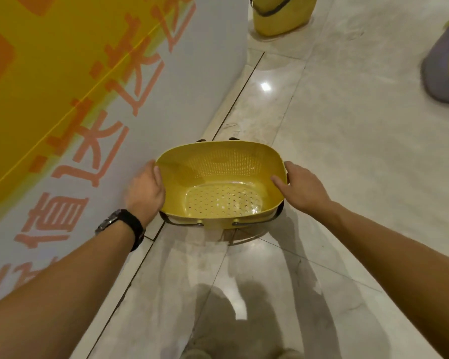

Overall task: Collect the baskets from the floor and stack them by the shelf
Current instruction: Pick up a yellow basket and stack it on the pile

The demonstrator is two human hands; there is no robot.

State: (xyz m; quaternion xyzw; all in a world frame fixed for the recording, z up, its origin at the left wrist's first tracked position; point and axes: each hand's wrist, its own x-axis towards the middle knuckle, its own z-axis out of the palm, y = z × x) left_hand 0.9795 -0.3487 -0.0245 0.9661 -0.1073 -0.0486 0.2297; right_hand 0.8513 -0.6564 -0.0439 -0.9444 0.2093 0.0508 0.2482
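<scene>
Head view: your left hand (147, 191) and right hand (302, 189) clamp the short ends of one yellow perforated basket (221, 182), left at 9 o'clock of it, right at 3 o'clock. Both hands are closed on the rim, thumbs hooked inside, fingers outside and mostly hidden. Black watch (125, 226) sits on your left wrist.

The basket is upright, empty, dark handles folded down along its sides. It sits low over the pale tile floor (347, 151), just beside the white-and-yellow printed panel (88, 99) at your 9 to 11 o'clock. Can't tell whether it touches the tile or is just clear of it; its shadow falls close below.

A second yellow basket (278, 14) stands at 12 o'clock, top edge, well apart, cut off by the frame; can't tell if it's a single or a stack. A grey shoe with yellow trim (443, 71) is at 2 o'clock.

Progress, my read: early to mid. One basket in hand, at least one more ahead. No shelf in frame, so done and remaining counts are unknown.
</scene>
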